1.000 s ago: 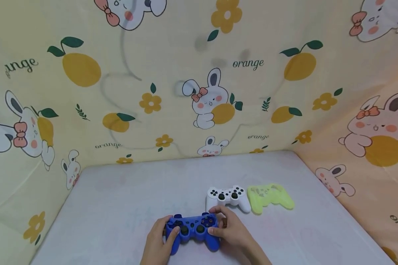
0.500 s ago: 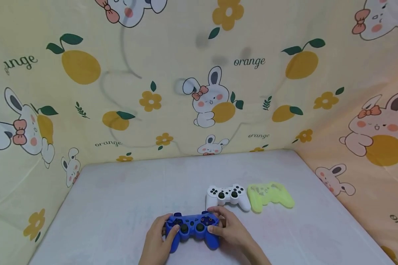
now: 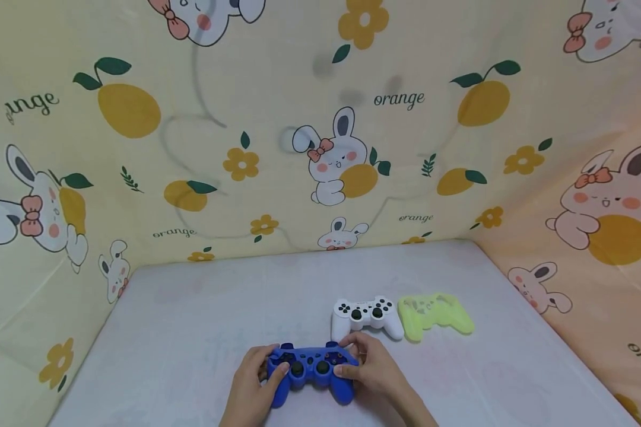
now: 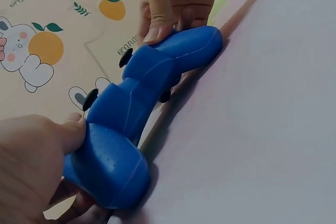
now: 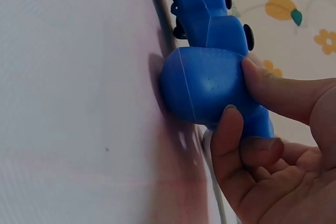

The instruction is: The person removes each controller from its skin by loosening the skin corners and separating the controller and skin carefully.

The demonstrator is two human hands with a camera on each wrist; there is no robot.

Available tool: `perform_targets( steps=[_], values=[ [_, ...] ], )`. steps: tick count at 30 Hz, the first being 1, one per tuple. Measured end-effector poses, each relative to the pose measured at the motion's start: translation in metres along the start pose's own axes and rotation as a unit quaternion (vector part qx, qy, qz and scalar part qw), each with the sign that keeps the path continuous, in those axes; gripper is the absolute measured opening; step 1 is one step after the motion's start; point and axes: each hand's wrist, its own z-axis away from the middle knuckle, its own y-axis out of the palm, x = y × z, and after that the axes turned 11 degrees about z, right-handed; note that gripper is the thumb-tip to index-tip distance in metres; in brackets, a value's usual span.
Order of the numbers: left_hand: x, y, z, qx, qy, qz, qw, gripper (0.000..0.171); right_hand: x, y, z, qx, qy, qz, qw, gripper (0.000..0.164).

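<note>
Currently | left hand (image 3: 251,385) grips blue controller (image 3: 310,376) by its left side | right hand (image 3: 374,370) pinches its right side | controller low at table (image 3: 219,308), just in front of white controller (image 3: 367,320)

Rabbit-print cloth (image 3: 299,77) behind a pale tabletop (image 3: 192,320)

Head view looks down; sideways, nearer wrist views share the controller (image 4: 144,85).
</note>
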Motion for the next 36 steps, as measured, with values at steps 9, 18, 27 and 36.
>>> perform_targets(
  steps=[9,18,27,36],
  values=[
    [0.003,-0.004,-0.005,0.018,-0.05,0.038,0.9979,0.052,0.001,-0.001,0.0,-0.01,0.009,-0.008,1.0,0.044],
    [0.004,-0.008,-0.006,0.019,-0.062,0.062,0.996,0.046,-0.003,-0.001,0.002,-0.025,0.019,0.014,0.999,0.041],
    [0.006,-0.007,-0.005,0.0,-0.058,0.056,0.9967,0.043,-0.006,0.0,0.003,-0.035,-0.002,0.034,0.999,0.038],
    [0.011,-0.017,-0.003,0.05,-0.018,0.025,0.9982,0.055,0.001,0.004,0.005,-0.068,-0.017,0.064,0.996,0.04]
  ],
)
